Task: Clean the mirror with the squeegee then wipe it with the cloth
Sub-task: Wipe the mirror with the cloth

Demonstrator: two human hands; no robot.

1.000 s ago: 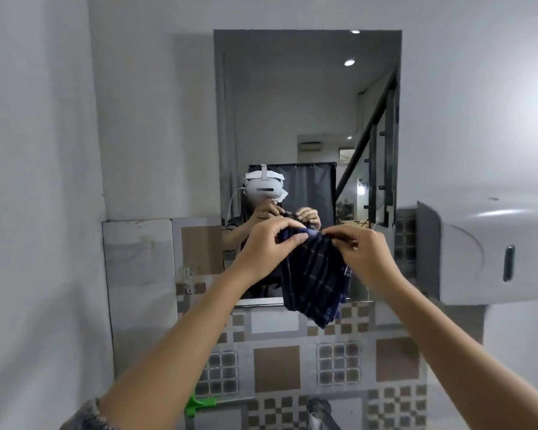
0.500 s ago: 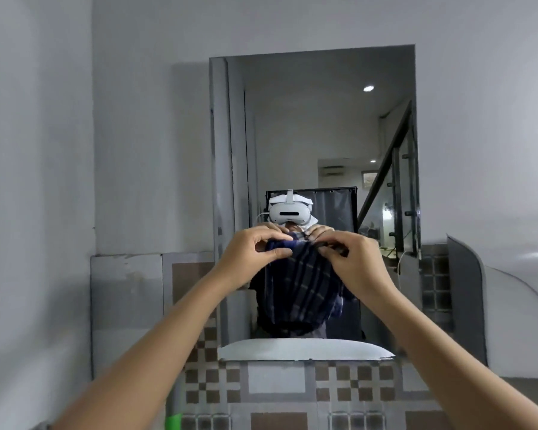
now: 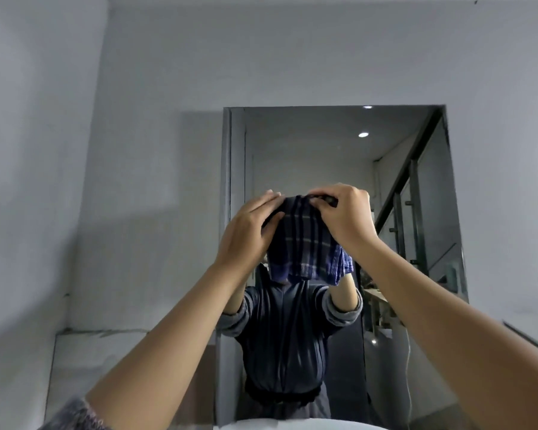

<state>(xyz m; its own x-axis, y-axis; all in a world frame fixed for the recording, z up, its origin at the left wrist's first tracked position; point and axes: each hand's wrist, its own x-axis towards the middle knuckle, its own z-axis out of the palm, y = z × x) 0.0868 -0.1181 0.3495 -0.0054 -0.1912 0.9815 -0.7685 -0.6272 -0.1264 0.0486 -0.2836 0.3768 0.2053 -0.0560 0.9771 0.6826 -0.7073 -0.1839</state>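
Observation:
A rectangular mirror (image 3: 308, 156) hangs on the grey wall straight ahead, reflecting a person in a dark top. I hold a dark blue checked cloth (image 3: 305, 246) up in front of the mirror's middle. My left hand (image 3: 246, 234) grips its upper left edge. My right hand (image 3: 345, 215) pinches its upper right edge. The cloth hangs down between both hands, folded. No squeegee is in view.
A grey wall (image 3: 75, 150) runs close along the left and meets the mirror wall in a corner. The rim of a white sink (image 3: 292, 425) shows at the bottom edge. A white curved object (image 3: 534, 339) sits at the far right edge.
Both hands have raised the cloth higher in front of the mirror, and my view has tilted upward, so the tiled wall, the dispenser and the green item have dropped out of sight.

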